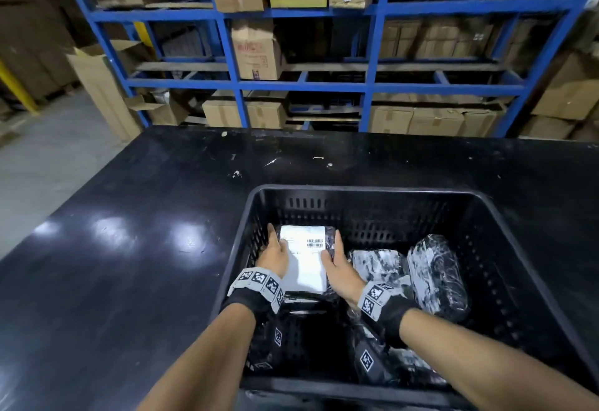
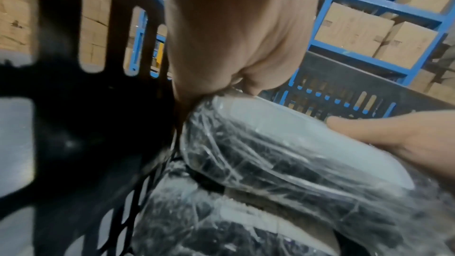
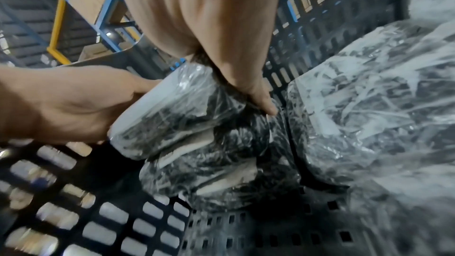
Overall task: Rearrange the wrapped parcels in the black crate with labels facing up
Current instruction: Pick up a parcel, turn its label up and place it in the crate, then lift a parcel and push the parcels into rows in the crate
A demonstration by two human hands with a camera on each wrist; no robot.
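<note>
a person's two hands hold one wrapped parcel [image 1: 303, 256] at the far left corner of a black crate [image 1: 363, 190] that sits on a glossy black table [image 1: 129, 216]. the parcel lies with its white label [image 1: 304, 248] facing up, a barcode showing near the label's far edge. the left hand [image 1: 274, 253] clasps the parcel's left side, fingers curled down between the parcel and the crate wall, thumb resting on the label. the right hand [image 1: 337, 264] clasps the parcel's right side, fingers curled down over the edge, thumb lying on top of the label.

the right wrist view shows the held parcel sitting on top of another wrapped parcel [image 3: 209, 172] stacked beneath it. to the right in the crate lie two more parcels in clear film over dark wrapping: one [image 1: 377, 264] just beside the right hand, and another [image 1: 436, 276] further right, tilted. whether their labels face up cannot be told. further wrapped parcels [image 1: 405, 362] lie at the near side of the crate, under the forearms. both wrists wear grey bands [image 1: 259, 282] printed with square black-and-white markers. behind the table stands blue shelving [image 1: 369, 11] stacked with cardboard boxes [image 1: 256, 50].
</note>
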